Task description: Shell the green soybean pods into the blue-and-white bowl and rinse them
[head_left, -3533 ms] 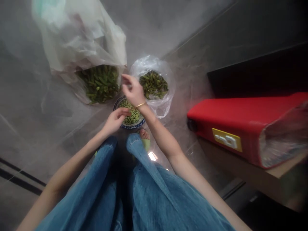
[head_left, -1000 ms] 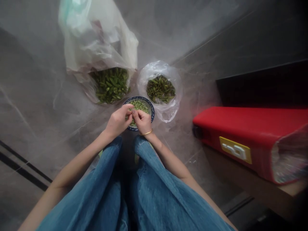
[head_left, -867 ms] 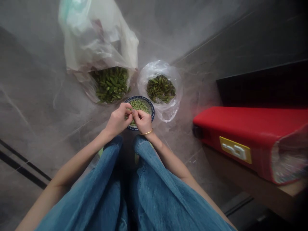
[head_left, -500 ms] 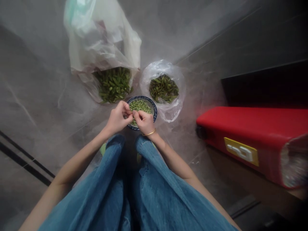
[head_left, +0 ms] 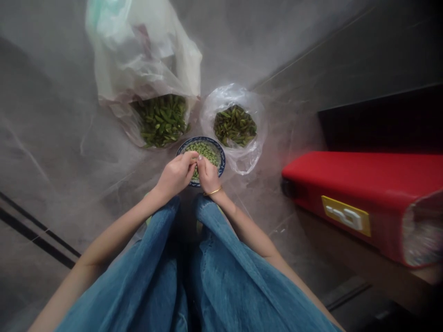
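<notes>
My left hand (head_left: 175,173) and my right hand (head_left: 207,174) meet over the near side of a blue-rimmed bowl (head_left: 222,157). Both have thumb and fingers pinched together, fingertips touching or almost touching. Whatever is between them is too small and too covered to make out. Shelled green beans (head_left: 209,153) fill the bowl's bottom. Just beyond it, to the left, a large white plastic bag (head_left: 145,69) lies open with green bean pods (head_left: 164,120) at its mouth. To the right, a clear plastic bag (head_left: 247,159) holds darker green pods (head_left: 235,124).
Grey marbled floor tiles (head_left: 51,138) lie under everything. At the right stands a red box-like object (head_left: 349,173) with a yellow label, beside a black panel (head_left: 380,122). My knees in blue jeans (head_left: 162,226) flank the space below the bowl.
My left hand has tilted and shifted slightly, its fingers now closer over my right thumb. My right hand has turned a little more upright. Bags and bowl stay put; the view has moved slightly.
</notes>
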The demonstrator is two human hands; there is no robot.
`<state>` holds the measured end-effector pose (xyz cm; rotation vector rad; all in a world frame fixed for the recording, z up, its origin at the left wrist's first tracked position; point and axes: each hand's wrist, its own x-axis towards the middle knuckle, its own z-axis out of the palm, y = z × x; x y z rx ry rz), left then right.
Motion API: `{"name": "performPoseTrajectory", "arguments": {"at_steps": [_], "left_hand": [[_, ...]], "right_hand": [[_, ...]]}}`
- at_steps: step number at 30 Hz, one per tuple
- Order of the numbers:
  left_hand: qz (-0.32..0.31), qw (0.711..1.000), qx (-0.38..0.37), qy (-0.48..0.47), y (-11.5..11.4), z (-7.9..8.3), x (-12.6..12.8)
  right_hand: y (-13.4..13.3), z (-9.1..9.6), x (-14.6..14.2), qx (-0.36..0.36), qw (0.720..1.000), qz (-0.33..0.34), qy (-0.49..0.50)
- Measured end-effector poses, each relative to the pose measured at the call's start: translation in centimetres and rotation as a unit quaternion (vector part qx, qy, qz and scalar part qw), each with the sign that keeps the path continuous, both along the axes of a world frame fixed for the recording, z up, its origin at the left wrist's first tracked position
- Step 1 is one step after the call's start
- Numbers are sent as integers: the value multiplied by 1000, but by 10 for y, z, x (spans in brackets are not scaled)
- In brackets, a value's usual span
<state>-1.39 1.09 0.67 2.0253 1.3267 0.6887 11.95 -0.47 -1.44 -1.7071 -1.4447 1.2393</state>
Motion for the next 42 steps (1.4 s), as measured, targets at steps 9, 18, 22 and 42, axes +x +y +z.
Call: {"name": "performPoseTrajectory", "arguments": {"at_steps": [9,18,22,42], "left_hand": [[42,993,-100,-43,6,9,-5],[63,943,-286,-161,20,10,-14],[72,901,-367,-220,24,-2,-15],[45,996,-78,-9,3,4,2]], "right_hand": [[-1,-4,3,55,994,77,-54],[3,-4,14,99,980,168,-33],[6,-4,22,69,977,200,2],[7,-10,23,-123,970,59,199]]}}
